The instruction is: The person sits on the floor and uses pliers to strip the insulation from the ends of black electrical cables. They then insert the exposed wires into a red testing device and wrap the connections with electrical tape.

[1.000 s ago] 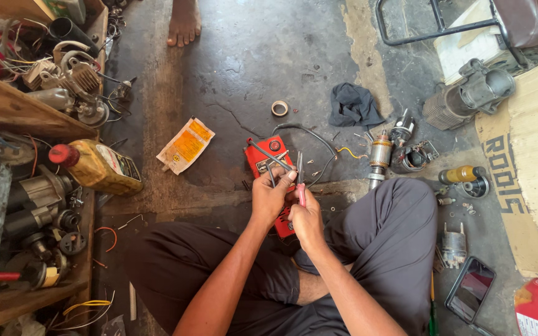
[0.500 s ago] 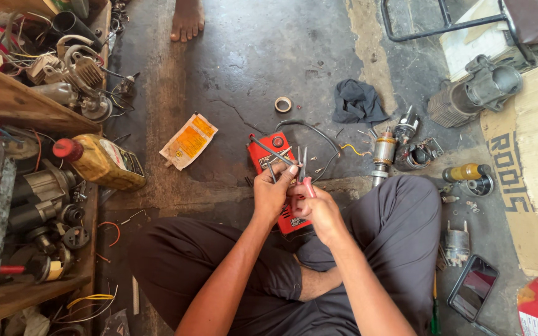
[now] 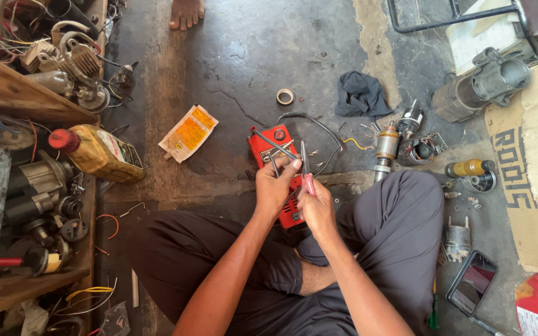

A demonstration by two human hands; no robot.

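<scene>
Fingers, left hand (image 3: 276, 186): pinched narrow round a small metal part (image 3: 275, 163), raised in front of the body so the tool tip can reach it.
Fingers, right hand (image 3: 316, 208): wrapped shut on the red handles of the pliers (image 3: 305, 167), nose pointing up and away toward the part.
Small metal part: held above the red meter, between the two hands; its exact kind is too small to tell.
Red meter (image 3: 276, 167): flat on the floor just ahead of the crossed legs, partly under the hands, black leads trailing off to the right.
Motor armature (image 3: 385, 148): lying right of the meter, near other stripped parts, within arm's reach.
Tape roll (image 3: 285, 96): flat on the concrete, beyond the meter.
Dark rag (image 3: 360, 94): crumpled right of the tape.
Yellow packet (image 3: 188, 132): left of the meter, well apart.
Oil bottle (image 3: 98, 153): on its side by the wooden shelf (image 3: 14, 93) edge.
Phone (image 3: 472, 290): face up beside the right knee.
</scene>
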